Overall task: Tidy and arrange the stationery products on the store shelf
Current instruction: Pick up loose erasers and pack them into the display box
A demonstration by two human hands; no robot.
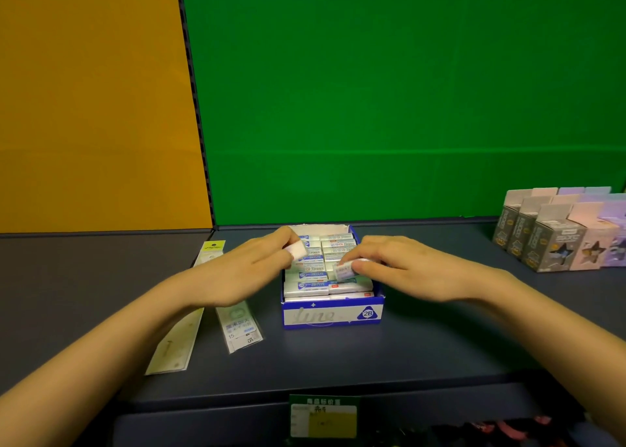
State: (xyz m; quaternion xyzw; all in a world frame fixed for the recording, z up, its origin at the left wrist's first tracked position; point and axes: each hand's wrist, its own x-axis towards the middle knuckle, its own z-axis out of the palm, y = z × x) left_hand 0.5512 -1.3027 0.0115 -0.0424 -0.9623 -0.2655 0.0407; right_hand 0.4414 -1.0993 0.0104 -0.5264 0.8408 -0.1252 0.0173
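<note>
A blue and white display box (333, 314) marked 2B stands in the middle of the dark shelf (423, 338), filled with rows of wrapped erasers (306, 287). My left hand (247, 270) hovers over the box's left side and pinches a white eraser (298, 249) between thumb and fingers. My right hand (403, 267) reaches in from the right, its fingertips closed on another wrapped eraser (343, 272) just above the rows. My fingers hide part of the box's contents.
Two long flat packs lie left of the box: a yellowish one (176, 341) and a clear ruler pack (240, 328), both partly under my left arm. Grey and pink small cartons (555, 236) stand at the right. A price label (323, 416) hangs on the shelf's front edge.
</note>
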